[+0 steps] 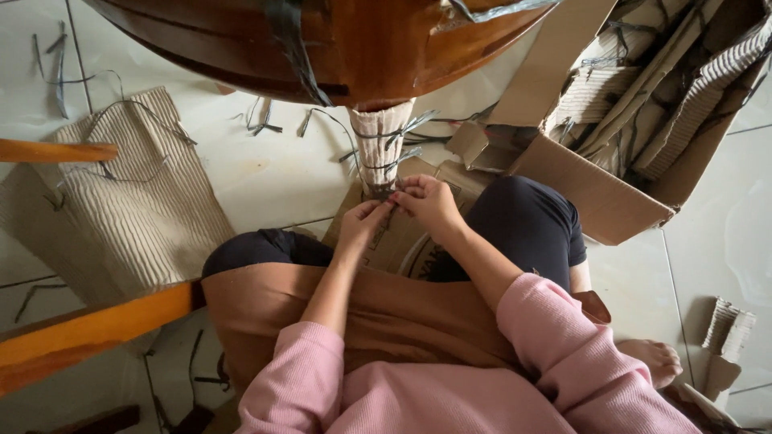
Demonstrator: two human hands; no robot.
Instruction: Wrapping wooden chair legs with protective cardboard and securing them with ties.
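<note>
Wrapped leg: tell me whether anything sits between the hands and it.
Nothing visible does. Both the left hand and the right hand are already at the lower end of the wrapped leg, fingers on the dark strap there. The open box lies off to the right, clear of them.

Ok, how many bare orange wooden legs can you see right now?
2. One wooden leg juts in at the left edge; another wooden leg lies lower left. The wrapped leg is extra; others may be hidden.
</note>
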